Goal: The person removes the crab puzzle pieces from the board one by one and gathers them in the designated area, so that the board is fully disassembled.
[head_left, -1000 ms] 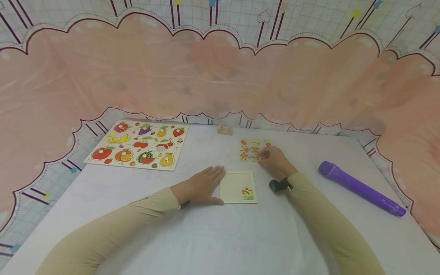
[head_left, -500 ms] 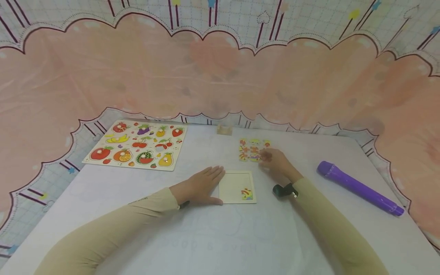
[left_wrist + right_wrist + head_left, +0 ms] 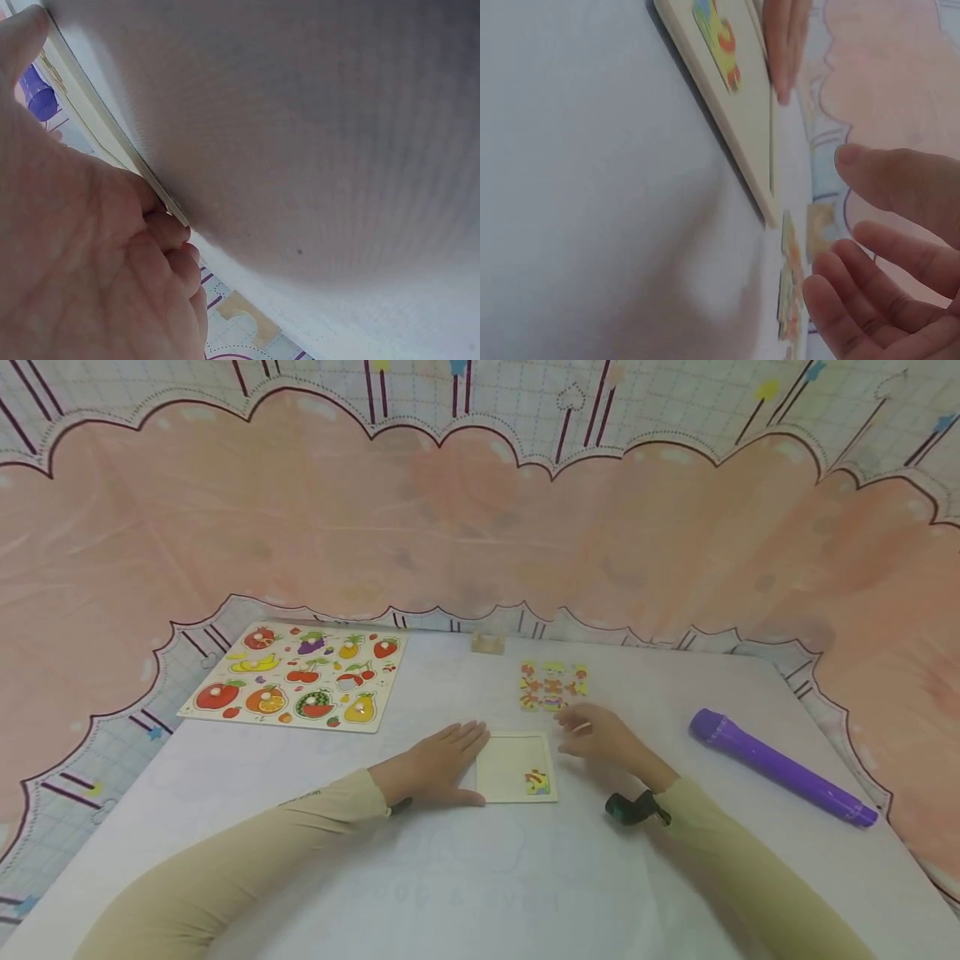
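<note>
My left hand [image 3: 438, 766] lies flat, fingers stretched out, against the left edge of a small cream puzzle tray [image 3: 498, 768]. In the left wrist view its thumb and fingertips touch the tray's rim [image 3: 112, 135]. One colourful puzzle piece [image 3: 537, 782] sits in the tray's lower right corner. Just right of the tray hovers my right hand [image 3: 607, 742], its fingers loosely bent and apart. The right wrist view shows nothing between thumb and fingers [image 3: 885, 180]. Behind that hand, several loose puzzle pieces [image 3: 553, 685] are laid out in rows on the white table.
A fruit peg board [image 3: 296, 677] lies at the back left. At the right is a purple tube with a wider cap [image 3: 783, 767]. A small tan block-like item [image 3: 488, 644] stands at the table's far edge, before a patterned cloth backdrop [image 3: 480, 527].
My right hand has drawn back from the loose pieces toward the tray's right side, and its fingers have spread. The left hand has stayed on the tray.
</note>
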A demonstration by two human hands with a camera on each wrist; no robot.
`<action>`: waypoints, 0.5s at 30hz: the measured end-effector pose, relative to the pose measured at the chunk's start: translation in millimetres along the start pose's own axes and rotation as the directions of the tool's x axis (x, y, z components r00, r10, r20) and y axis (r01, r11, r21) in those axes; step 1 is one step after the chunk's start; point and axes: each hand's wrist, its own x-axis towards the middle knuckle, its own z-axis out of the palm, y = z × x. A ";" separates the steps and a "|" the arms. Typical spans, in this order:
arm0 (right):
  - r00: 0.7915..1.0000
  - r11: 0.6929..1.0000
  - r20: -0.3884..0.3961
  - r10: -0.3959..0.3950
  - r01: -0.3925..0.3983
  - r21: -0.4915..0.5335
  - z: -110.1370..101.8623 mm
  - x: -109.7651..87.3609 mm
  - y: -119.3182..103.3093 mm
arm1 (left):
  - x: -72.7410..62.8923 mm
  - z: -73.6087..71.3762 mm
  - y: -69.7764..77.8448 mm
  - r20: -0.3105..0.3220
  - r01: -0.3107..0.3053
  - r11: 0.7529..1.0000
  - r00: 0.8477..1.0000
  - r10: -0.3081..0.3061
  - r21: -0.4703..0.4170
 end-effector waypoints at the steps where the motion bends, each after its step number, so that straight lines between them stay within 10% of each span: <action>1: 1.000 1.000 0.004 -0.029 0.029 0.002 1.6 -2.2 -1.2 | 0.0 0.4 -0.3 -0.004 -0.002 1.000 1.000 0.001 -0.002; 15: 0.977 0.989 0.152 -0.149 0.149 0.010 24.8 -22.7 -14.8 | 0.3 3.0 -1.0 -0.016 -0.009 1.000 1.000 0.010 0.025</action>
